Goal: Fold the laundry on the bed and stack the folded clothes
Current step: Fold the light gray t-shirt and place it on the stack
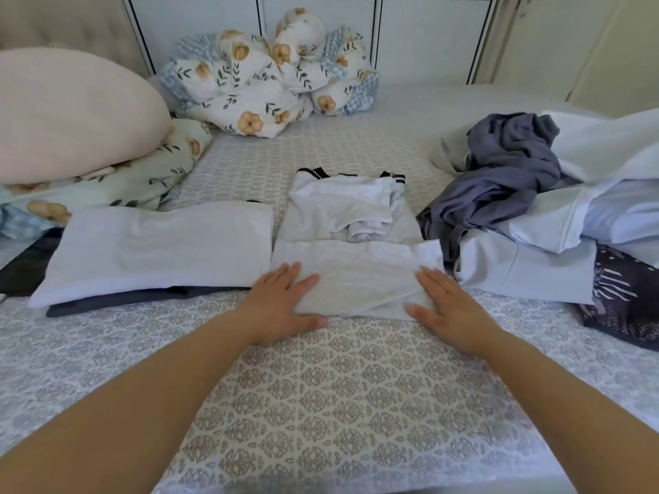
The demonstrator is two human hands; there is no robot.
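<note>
Two bare forearms reach in from the bottom corners of the frame across the patterned bedsheet (342,393), which fills the lower half and runs up to the panelled headboard (317,33) along the top. On the right edge sits the unfolded laundry pile (556,208), pale blue and white pieces with a slate-blue garment (499,187) draped over its left side and a dark printed fabric (620,297) under its lower corner. At upper left a large beige pillow (71,112) lies on a floral quilt, and a bundled floral duvet (271,76) is heaped at top centre against the headboard. Left of centre is the folded stack (157,244), a white piece on top of darker ones whose edges show beneath it. In the middle lies the white garment (353,244) with dark trim at its far end, its near part doubled over; it touches the stack on one side and the pile on the other. The left hand (285,304) and right hand (449,308) both rest flat on that near fold, fingers straight and spread, apparently pressing it down.
</note>
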